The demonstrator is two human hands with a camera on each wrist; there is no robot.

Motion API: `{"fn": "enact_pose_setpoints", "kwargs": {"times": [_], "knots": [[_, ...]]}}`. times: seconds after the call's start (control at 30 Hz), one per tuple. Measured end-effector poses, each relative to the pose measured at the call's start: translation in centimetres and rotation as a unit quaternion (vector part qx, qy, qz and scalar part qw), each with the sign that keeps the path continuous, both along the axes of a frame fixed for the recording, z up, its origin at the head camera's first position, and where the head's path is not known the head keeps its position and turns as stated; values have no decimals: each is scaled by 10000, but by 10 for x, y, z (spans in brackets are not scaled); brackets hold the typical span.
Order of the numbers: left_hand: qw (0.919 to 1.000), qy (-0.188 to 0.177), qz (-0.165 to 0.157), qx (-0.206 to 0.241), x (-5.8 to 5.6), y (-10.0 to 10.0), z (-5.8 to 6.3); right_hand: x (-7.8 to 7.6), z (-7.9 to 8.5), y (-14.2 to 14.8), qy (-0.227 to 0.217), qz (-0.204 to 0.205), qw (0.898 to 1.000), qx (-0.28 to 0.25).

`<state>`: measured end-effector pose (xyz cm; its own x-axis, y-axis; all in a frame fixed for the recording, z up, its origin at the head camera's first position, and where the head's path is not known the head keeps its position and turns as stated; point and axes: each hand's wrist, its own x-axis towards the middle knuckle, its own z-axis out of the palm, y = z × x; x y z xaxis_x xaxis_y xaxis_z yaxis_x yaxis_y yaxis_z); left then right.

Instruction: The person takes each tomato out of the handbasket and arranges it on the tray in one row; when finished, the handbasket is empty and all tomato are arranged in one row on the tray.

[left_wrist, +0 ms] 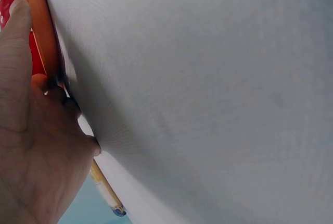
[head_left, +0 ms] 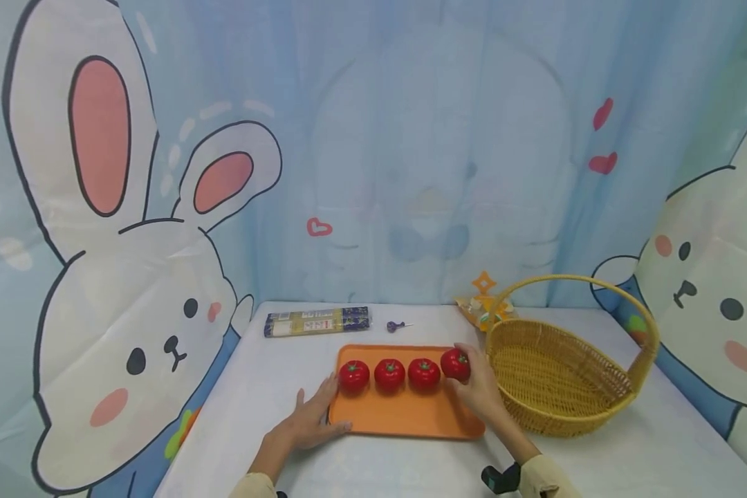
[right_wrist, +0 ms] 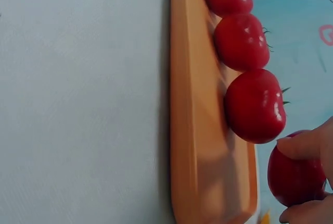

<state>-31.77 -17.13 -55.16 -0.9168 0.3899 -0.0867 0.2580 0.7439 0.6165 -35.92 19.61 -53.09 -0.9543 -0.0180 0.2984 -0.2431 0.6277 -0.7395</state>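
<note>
An orange tray (head_left: 411,418) lies on the white table, bearing a row of three red tomatoes: the left one (head_left: 353,377), the middle one (head_left: 389,375) and the right one (head_left: 424,374). My right hand (head_left: 478,387) pinches a fourth tomato (head_left: 456,364) between thumb and fingers at the tray's far right corner. In the right wrist view that held tomato (right_wrist: 296,174) looks raised, apart from its neighbour (right_wrist: 256,106). My left hand (head_left: 311,420) rests against the tray's left end, fingers spread, thumb at the front rim (left_wrist: 44,31). Some left fingers are partly hidden in the left wrist view.
Right of the tray stands a yellow wicker basket (head_left: 560,415) with a tall arched handle. Behind it lies a clear packet with orange pieces (head_left: 488,309). Two long blue-and-gold packages (head_left: 317,322) and a small dark purple object with a thin tip (head_left: 395,326) lie at the back.
</note>
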Motion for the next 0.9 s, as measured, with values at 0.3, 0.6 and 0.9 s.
{"fn": "enact_pose_setpoints", "kwargs": {"times": [0.3,0.6,0.9], "knots": [[9999,30,-62,125,-1,0,-1,-6,-12,-2,-266,-311,9989,242],[9999,25,-34,163,-3,0,-1,-8,-21,2,-306,-307,9980,455],[10000,5,-15,56,-5,-1,-5,-8,-23,-1,-533,-402,9969,414]]}}
